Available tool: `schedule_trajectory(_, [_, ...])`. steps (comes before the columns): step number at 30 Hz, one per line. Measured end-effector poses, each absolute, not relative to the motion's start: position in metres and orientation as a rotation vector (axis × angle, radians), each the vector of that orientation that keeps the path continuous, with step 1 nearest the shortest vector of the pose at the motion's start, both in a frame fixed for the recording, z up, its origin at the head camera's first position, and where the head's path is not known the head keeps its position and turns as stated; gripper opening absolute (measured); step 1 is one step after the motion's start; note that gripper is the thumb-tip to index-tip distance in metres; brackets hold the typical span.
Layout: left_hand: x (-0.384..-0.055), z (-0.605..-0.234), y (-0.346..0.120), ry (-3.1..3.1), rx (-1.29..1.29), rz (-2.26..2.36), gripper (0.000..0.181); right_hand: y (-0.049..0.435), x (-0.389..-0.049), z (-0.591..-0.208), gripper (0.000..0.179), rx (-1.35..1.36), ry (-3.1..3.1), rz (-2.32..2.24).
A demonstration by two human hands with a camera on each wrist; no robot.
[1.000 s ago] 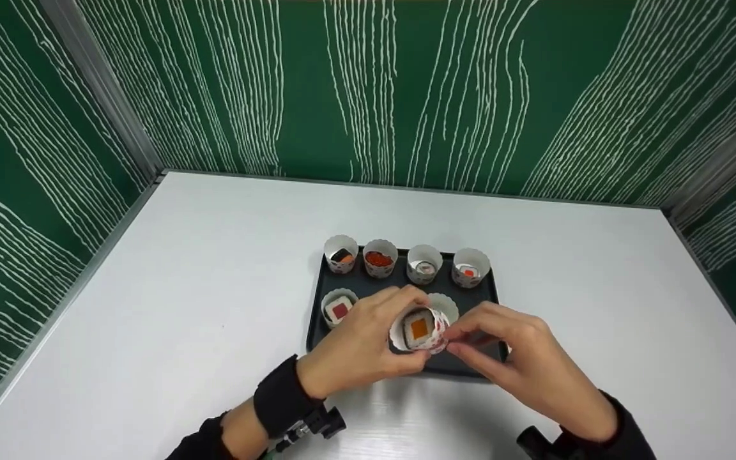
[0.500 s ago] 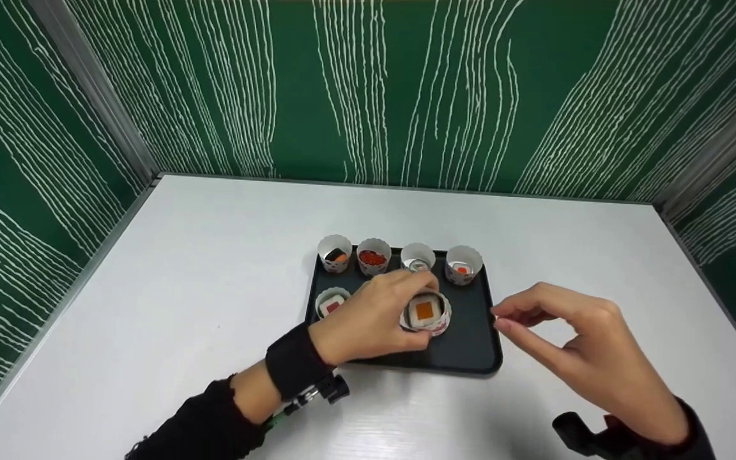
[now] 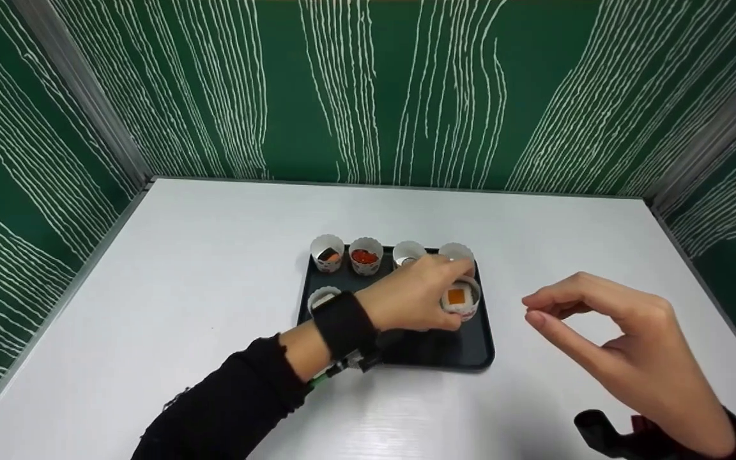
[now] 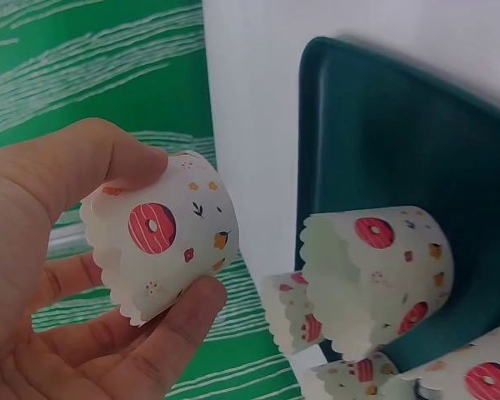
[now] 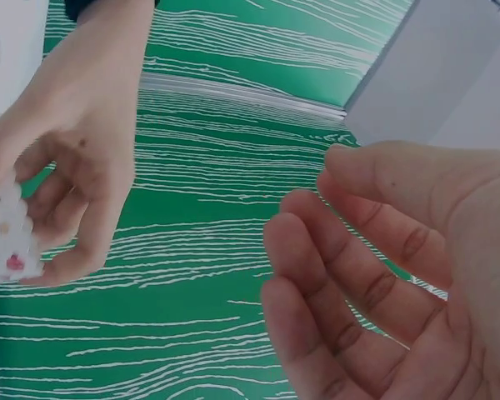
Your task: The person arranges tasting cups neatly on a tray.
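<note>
My left hand [image 3: 416, 294] grips a white paper baking cup [image 4: 171, 229] with doughnut prints, thumb on one side and fingers on the other. Inside the cup sits a sushi-like piece [image 3: 456, 296] with an orange square on white. In the head view, cup and hand are over the right part of a dark tray [image 3: 432, 351]; the left wrist view has the cup apart from the tray's surface. To the right of the tray hovers my right hand [image 3: 630, 338], holding nothing, fingers loosely bent with thumb near forefinger.
Along the tray's back edge stand several filled cups, among them one with an orange-and-black piece [image 3: 328, 255] and one with red bits [image 3: 365, 257]. Another cup [image 3: 324, 295] at the tray's left is partly behind my left wrist. Green panels [image 3: 317, 96] enclose the white table [image 3: 227, 255].
My right hand has let go of the cup and drawn away to the right. My left hand has carried the cup rightward over the tray.
</note>
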State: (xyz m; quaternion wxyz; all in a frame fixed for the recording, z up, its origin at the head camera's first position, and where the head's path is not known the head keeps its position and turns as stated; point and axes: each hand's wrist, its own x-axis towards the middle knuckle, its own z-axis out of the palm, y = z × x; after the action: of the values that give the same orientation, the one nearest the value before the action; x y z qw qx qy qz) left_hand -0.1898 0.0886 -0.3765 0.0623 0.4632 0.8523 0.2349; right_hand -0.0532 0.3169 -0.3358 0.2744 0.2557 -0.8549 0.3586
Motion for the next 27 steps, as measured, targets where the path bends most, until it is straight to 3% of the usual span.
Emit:
schedule_trajectory(19, [-0.207,-0.402,0.139,2.566,1.471,0.381,0.042,0.321,-0.052,-0.338,0.045,0.732,-2.299,0.92])
schedule_trajectory(27, [-0.206,-0.414,0.145,2.573,1.473,0.231,0.028,0.318,-0.055,-0.339,0.045,0.752,-2.306,0.918])
